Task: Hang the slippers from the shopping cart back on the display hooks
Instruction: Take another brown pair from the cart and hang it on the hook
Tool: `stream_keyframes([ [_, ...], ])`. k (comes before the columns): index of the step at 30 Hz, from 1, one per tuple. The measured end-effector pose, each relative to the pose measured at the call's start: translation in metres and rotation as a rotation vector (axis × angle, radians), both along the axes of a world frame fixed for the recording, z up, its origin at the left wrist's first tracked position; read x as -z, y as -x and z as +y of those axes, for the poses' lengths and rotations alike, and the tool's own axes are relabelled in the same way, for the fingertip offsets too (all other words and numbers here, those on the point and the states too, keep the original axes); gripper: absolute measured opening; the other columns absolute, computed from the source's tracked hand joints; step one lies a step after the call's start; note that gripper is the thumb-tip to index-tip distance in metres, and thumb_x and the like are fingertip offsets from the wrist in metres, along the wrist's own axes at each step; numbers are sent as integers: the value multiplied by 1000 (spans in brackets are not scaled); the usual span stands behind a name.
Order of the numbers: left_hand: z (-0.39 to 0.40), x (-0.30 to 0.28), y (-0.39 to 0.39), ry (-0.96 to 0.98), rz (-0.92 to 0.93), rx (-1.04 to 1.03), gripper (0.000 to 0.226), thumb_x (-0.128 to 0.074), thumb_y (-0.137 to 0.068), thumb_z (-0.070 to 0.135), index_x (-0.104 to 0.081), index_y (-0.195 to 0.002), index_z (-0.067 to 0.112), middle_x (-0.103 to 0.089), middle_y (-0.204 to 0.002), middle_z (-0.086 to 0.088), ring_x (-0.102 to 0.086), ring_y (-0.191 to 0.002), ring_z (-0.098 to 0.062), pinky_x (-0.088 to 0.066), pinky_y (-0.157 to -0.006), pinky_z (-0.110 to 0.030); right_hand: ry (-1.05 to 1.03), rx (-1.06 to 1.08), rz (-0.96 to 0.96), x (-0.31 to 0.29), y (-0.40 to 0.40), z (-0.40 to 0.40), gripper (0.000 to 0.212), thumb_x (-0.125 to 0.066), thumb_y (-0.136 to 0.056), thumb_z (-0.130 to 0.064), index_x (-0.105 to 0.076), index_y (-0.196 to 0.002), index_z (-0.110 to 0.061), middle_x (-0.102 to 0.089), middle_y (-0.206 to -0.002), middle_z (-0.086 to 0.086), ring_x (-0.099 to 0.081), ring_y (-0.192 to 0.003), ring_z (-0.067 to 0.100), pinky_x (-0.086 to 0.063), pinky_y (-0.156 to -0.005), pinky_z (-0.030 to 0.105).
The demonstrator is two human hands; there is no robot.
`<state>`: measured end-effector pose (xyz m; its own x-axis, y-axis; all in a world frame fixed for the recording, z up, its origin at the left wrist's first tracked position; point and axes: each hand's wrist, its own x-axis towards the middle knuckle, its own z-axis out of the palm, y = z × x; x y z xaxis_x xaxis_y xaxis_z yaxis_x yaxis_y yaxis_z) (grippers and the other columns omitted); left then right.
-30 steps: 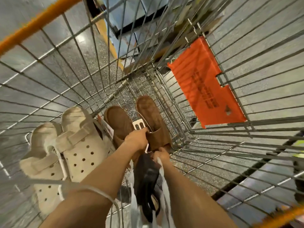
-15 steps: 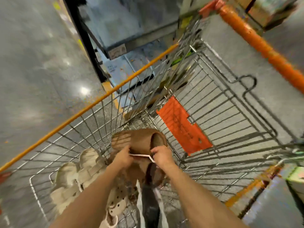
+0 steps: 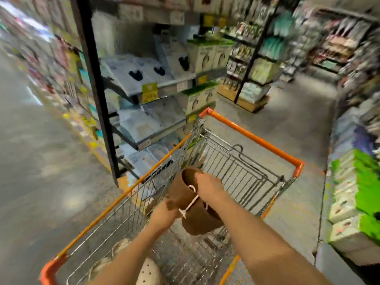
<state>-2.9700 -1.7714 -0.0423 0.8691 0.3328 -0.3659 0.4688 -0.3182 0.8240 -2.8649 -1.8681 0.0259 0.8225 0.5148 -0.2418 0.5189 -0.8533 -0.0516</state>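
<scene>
A pair of brown slippers [image 3: 181,192], joined by a white plastic hanger [image 3: 190,203], is held up above the wire shopping cart [image 3: 236,171]. My left hand [image 3: 164,212] grips the slippers from the lower left. My right hand [image 3: 207,185] grips them from the upper right. A cream perforated pair of slippers [image 3: 148,272] lies in the cart's near corner, partly hidden by my left forearm. No display hooks can be made out in the blurred view.
A black-framed shelf rack [image 3: 148,83] with packaged goods stands just left of the cart. Green and white boxes [image 3: 357,198] are stacked on the right. The orange cart handle [image 3: 257,140] is at the far end. Grey aisle floor [image 3: 37,161] runs on the left.
Both hands lifted the brown slippers out of the cart bottom to above its rim. The view swung up from the basket to the aisle and shelves.
</scene>
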Motion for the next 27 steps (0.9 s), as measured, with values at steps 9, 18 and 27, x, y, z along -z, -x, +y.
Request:
stream_keyframes([
  [9,-55,-143,-7,-753,-483,403,46,-57,-84,38,-53,-126,22,-53,-118,-10,-46,-115,-31,-40,-95,-39,-141,95,-377,-170,72,-98,26,-41,-92,-2,-50,-116,-7,-58,-114,18,-58,-103,34,-41,-73,36],
  [18,-235,-256,62,-873,-1199,597,45,-31,-88,44,-63,-111,22,-61,-110,-11,-54,-108,-33,-37,-94,-44,-157,296,-722,-289,223,-258,33,-39,-89,5,-48,-119,-3,-54,-120,19,-55,-108,34,-38,-74,37],
  [27,-409,-256,229,-393,-1639,755,33,-43,-81,31,-66,-74,10,-62,-69,-9,-58,-71,-28,-34,-83,-41,-224,783,-944,-283,433,-374,27,-38,-92,1,-47,-118,2,-57,-109,25,-59,-95,43,-39,-66,44],
])
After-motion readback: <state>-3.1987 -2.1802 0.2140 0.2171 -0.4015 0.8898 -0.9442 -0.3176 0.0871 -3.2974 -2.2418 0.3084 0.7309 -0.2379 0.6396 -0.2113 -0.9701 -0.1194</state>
